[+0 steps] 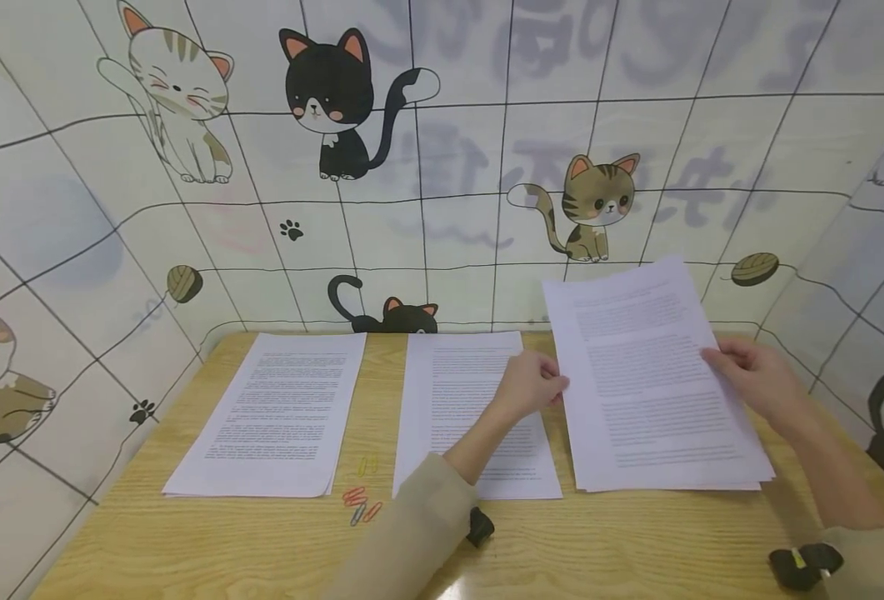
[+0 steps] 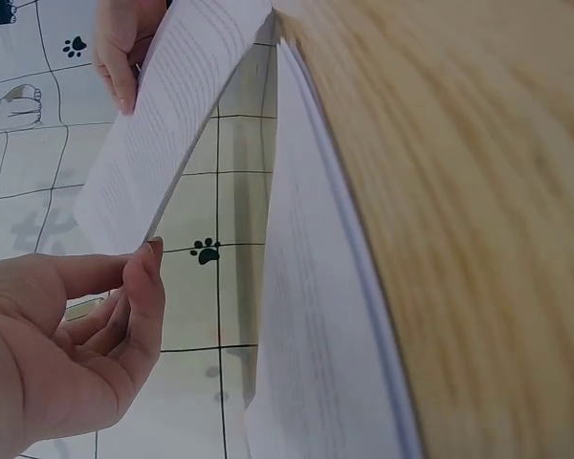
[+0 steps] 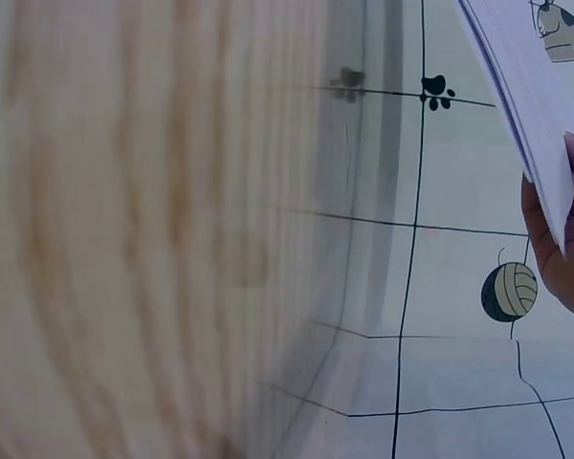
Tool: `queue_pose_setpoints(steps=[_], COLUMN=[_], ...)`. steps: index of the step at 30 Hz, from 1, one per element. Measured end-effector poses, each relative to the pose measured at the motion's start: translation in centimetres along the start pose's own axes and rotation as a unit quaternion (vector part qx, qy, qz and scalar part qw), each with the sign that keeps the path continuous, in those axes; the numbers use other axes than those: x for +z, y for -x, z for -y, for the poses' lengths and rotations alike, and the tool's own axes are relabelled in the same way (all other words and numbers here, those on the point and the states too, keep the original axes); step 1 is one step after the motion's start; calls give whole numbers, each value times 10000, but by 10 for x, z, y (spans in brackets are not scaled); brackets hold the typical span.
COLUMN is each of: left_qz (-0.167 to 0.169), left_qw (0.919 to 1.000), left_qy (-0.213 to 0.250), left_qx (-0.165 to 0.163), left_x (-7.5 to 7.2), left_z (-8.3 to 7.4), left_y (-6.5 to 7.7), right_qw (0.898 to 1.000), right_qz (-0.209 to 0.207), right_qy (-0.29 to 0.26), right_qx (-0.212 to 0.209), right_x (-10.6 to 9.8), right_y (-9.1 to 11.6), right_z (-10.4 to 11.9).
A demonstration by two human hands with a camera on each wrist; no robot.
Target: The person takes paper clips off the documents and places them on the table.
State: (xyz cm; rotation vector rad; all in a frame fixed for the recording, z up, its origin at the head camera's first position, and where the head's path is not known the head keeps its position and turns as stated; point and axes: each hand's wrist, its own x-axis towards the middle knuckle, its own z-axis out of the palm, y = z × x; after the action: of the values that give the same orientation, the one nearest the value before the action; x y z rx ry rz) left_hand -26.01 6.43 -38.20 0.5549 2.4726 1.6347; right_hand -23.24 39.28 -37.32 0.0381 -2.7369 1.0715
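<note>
A stack of printed sheets (image 1: 644,375) stands tilted up at the right side of the table, its lower edge at the tabletop. My left hand (image 1: 529,387) pinches its left edge between thumb and fingertips, and the left wrist view shows that hand (image 2: 86,335) at the sheets' edge. On the opposite edge, my right hand (image 1: 762,382) grips the stack, thumb in front and fingers behind. The right wrist view shows several layers of the sheets (image 3: 521,105) between them. Beneath my left forearm lies a second printed stack (image 1: 452,375).
A third stack of printed sheets (image 1: 272,408) lies at the left of the wooden table (image 1: 262,550). Between it and the middle stack are yellow paper clips (image 1: 368,465), red paper clips (image 1: 354,497) and a blue paper clip (image 1: 357,515). A cat-patterned wall covering (image 1: 456,233) surrounds the table.
</note>
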Motion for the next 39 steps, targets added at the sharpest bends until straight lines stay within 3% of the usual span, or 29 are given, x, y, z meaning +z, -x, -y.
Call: queue_pose_setpoints(steps=[4, 9, 15, 18, 24, 29, 39], left_qz=[-55, -10, 193, 367, 910, 1158, 1347], left_qw=[9998, 9991, 9953, 9953, 9911, 9860, 9835], left_qy=[-65, 206, 652, 529, -251, -36, 241], left_qx=[-176, -376, -683, -729, -934, -1203, -1181], left_x=[8, 21, 37, 40, 39, 37, 30], left_z=[2, 4, 5, 5, 3, 2, 0], left_y=[-4, -10, -14, -14, -13, -12, -11], right_qw=[9999, 9987, 9977, 9975, 9959, 9935, 9892], right_qz=[109, 247, 330, 447, 621, 768, 1051], right_qy=[127, 444, 592, 532, 557, 577, 605], right_qx=[-33, 3, -4, 106, 359, 612, 828], right_x=[-2, -6, -9, -7, -8, -8, -9], right_y=[-3, -7, -9, -10, -14, -16, -20], right_z=[-10, -21, -28, -32, -39, -46, -61])
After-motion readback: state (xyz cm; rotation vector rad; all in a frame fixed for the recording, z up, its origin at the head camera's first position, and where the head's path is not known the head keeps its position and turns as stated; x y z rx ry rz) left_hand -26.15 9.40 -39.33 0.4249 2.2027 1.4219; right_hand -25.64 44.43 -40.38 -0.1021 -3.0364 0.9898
